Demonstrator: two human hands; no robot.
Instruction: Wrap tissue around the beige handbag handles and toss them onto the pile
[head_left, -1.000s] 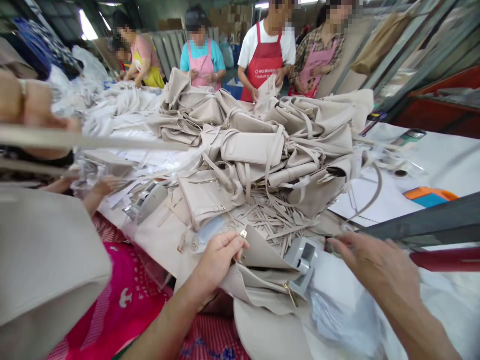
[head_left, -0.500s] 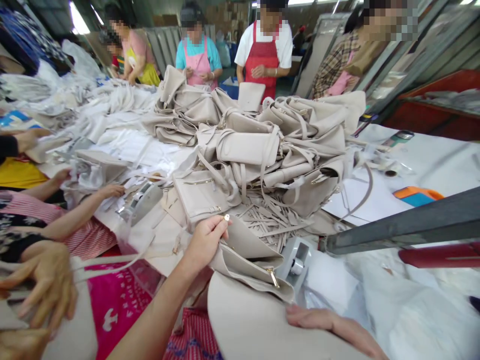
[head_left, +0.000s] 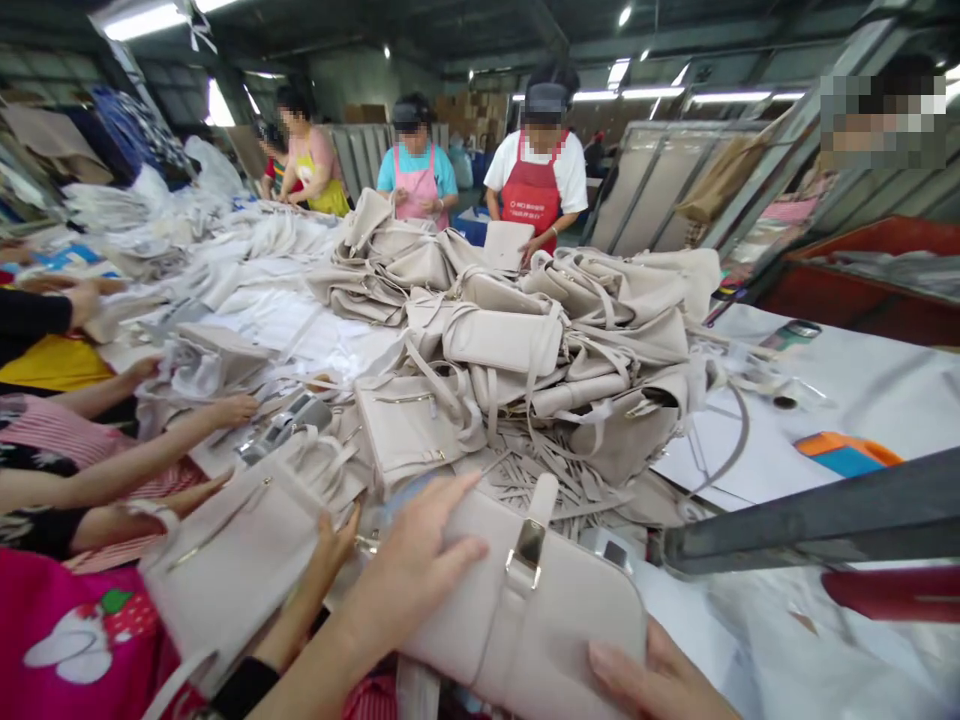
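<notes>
I hold a beige handbag (head_left: 555,610) with a metal clasp (head_left: 527,552) on its strap, lying on its side at the near table edge. My left hand (head_left: 416,565) spreads over the bag's left end, thumb on top. From below, my right hand (head_left: 651,682) grips the bag's near lower edge; only its fingers show. Just left of my arm, another person's hand (head_left: 331,548) holds a second beige bag (head_left: 232,560).
A big pile of beige handbags (head_left: 510,330) fills the table's middle, with loose straps (head_left: 540,470) in front. A tape dispenser (head_left: 289,425) sits left. A grey metal bar (head_left: 810,515) and a red handle (head_left: 892,590) cross at right. Co-workers' arms (head_left: 150,455) reach in from the left.
The bag went from a folded-open flap pinched in my left hand to a closed bag held in both hands. My view tilted up. A neighbour's second bag came in at the left.
</notes>
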